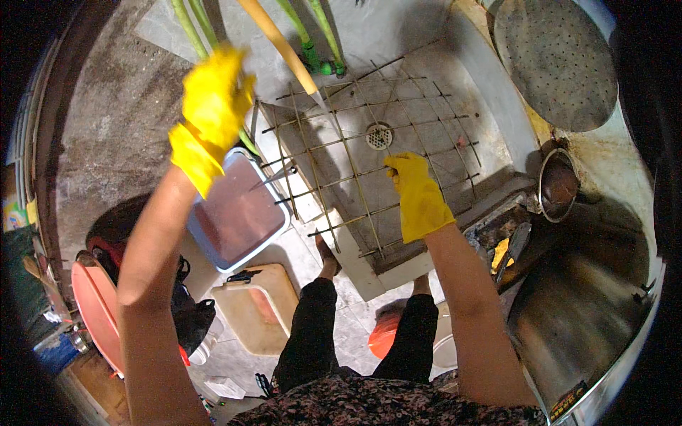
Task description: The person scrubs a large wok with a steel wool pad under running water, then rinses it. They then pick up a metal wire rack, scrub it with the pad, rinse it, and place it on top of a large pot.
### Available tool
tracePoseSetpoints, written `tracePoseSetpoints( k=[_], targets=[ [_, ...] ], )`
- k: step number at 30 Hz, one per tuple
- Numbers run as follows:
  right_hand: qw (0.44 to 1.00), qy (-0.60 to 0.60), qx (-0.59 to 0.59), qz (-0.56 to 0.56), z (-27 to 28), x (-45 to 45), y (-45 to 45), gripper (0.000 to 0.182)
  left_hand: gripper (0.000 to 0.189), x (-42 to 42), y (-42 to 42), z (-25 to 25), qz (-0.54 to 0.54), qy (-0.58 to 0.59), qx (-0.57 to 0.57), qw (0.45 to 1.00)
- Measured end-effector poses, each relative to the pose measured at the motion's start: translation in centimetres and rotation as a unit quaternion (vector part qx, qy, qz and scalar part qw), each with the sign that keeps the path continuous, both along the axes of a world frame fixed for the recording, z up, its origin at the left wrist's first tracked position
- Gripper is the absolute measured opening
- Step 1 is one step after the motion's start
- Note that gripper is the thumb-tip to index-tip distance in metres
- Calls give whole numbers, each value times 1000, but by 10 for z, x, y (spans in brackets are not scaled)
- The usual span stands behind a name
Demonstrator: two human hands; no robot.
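Observation:
My right hand [414, 181], in a yellow rubber glove, has its fingers closed on a bar of a metal wire grid [351, 173]. The grid spans a shallow grey basin with a round floor drain [379, 136]. Up at the left, my left hand [216, 101], also yellow-gloved, is raised above the basin's left side and blurred; whether it holds anything cannot be made out. Between the hands, a yellow-orange hose [282, 47] comes down from the top, and water runs from its end onto the grid. Green hoses [298, 26] lie behind it.
Left of the basin stands a tub of brownish liquid [240, 213], with a beige plastic container [261, 309] below it. A pink basin [98, 309] leans at far left. On the right are a round perforated metal plate [557, 64], a metal bowl [558, 186] and a large wok [581, 309].

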State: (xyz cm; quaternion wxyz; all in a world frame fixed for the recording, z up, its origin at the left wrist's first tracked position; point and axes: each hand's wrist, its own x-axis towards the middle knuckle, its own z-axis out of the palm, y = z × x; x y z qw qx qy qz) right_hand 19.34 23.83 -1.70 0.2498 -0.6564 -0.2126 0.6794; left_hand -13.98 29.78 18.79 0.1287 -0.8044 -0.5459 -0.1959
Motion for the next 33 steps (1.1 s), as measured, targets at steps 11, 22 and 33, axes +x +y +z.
tracePoseSetpoints(
  k=[11, 22, 33],
  targets=[
    [989, 44, -13, 141, -3, 6, 14, 20, 42, 31, -74, -104, 61, 34, -359, 931],
    [970, 81, 75, 216, -30, 24, 12, 16, 26, 39, -86, -164, 60, 237, -408, 879],
    [877, -253, 318, 256, -75, 68, 23, 32, 22, 82, -75, -200, 96, 10, -482, 871]
  ],
)
